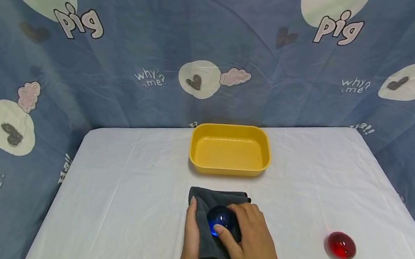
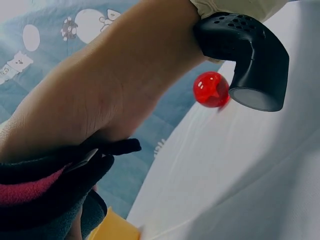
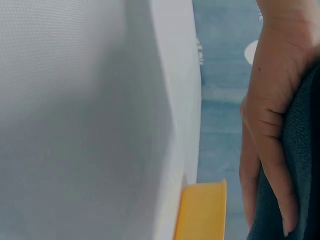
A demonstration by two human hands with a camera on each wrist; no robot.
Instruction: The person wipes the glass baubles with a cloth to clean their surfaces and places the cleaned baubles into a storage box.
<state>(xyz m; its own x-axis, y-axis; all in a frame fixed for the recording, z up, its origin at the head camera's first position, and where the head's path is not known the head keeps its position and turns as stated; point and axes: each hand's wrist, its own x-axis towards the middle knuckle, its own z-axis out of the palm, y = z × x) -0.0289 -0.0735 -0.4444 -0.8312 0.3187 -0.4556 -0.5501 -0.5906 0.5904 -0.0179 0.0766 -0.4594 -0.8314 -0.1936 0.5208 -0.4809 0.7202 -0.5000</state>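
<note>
A: What did the left hand (image 1: 192, 238) do at the left of the group?

B: It lay along the left edge of the dark cloth (image 1: 213, 217), fingers straight and pressed flat against the fabric. It probably steadied the cloth so that it would not slide on the white surface (image 1: 104, 215). The left wrist view showed the cloth bunched under that hand.

A: And the blue ball (image 1: 221, 219) in the middle?

B: It sat on top of the cloth, near the front middle of the surface, between the two hands. The cloth cradled it from below, which likely kept a round, glossy thing from rolling.

A: How was the right hand (image 1: 249, 241) placed?

B: It rested over the right side of the cloth, fingers curled about the ball and thumb against its near side, so the ball was pinched in place rather than left loose.

A: What lay beyond and to the right?

B: A yellow tub (image 1: 229, 148) stood open just behind the cloth, holding nothing visible. A red ball (image 1: 341, 245) lay apart, well to the right of the hands, untouched on the surface.
</note>
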